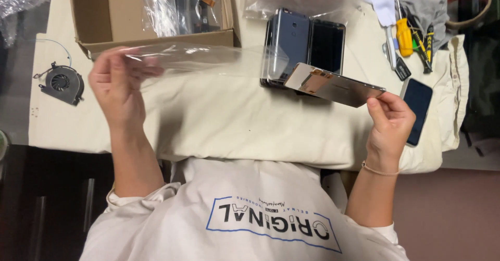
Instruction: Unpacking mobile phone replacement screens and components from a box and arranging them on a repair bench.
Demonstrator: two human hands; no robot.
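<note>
Nearest the camera, the right hand (389, 123) pinches one end of a flat, mirror-bright phone panel (333, 85) between thumb and fingers, so that the panel juts out tilted above the bench (234, 120), which is covered by a cream cloth. On the other side, the left hand (119, 86) is raised with its fingers closed on the end of a clear plastic sleeve (203, 58) — the sleeve stretches sideways from that hand toward the panel, and its far end lies just beside the panel's near corner; whether the two touch cannot be told. Just beyond the panel, a stack of dark phones (304, 45) lies on the cloth, and a single dark phone (418, 110) rests near the right hand, partly behind it. To the left, well apart from the hands, a small grey cooling fan (62, 83) with a thin wire sits on the cloth. Farther back stands an open cardboard box (94, 16) holding clear bags of parts, and at the far right lie screwdrivers (403, 32) — one with a yellow handle — beside a grey cloth (424, 3).
</note>
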